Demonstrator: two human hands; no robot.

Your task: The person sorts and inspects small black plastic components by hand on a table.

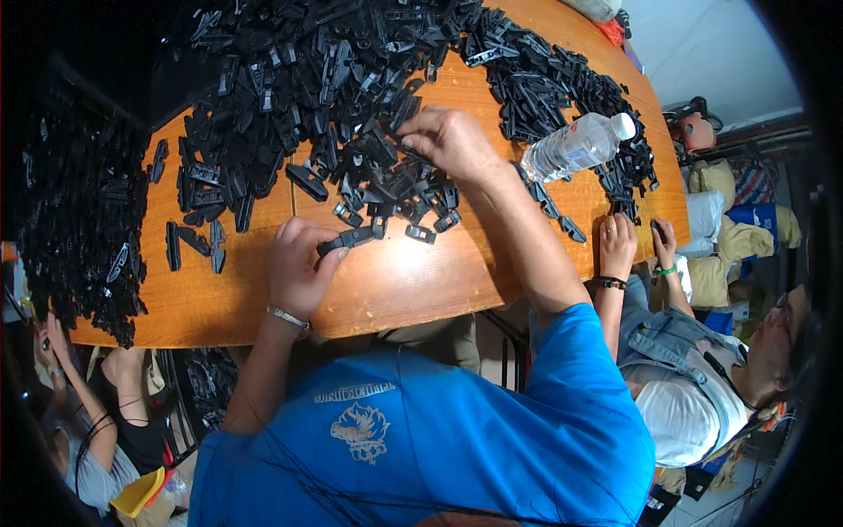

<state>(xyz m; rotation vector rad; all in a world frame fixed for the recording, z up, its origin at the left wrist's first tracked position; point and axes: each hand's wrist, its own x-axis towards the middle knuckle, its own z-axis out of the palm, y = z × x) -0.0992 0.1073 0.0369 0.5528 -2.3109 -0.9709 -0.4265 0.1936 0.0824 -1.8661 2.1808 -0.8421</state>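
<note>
My left hand (297, 263), with a silver bracelet on its wrist, holds a long black plastic clip (349, 238) just above the wooden table (395, 285). My right hand (450, 140) reaches further out into the big heap of black plastic parts (307, 79), its fingertips pinched on one small black part (406, 138) at the heap's edge. Several loose clips (421, 230) lie on the wood between my two hands.
A clear water bottle (575, 145) with a white cap lies on its side at the right, beside another pile of parts (544, 88). A person in a denim vest (685, 369) sits at the right with both hands at the table edge. Another person (88, 439) sits at lower left.
</note>
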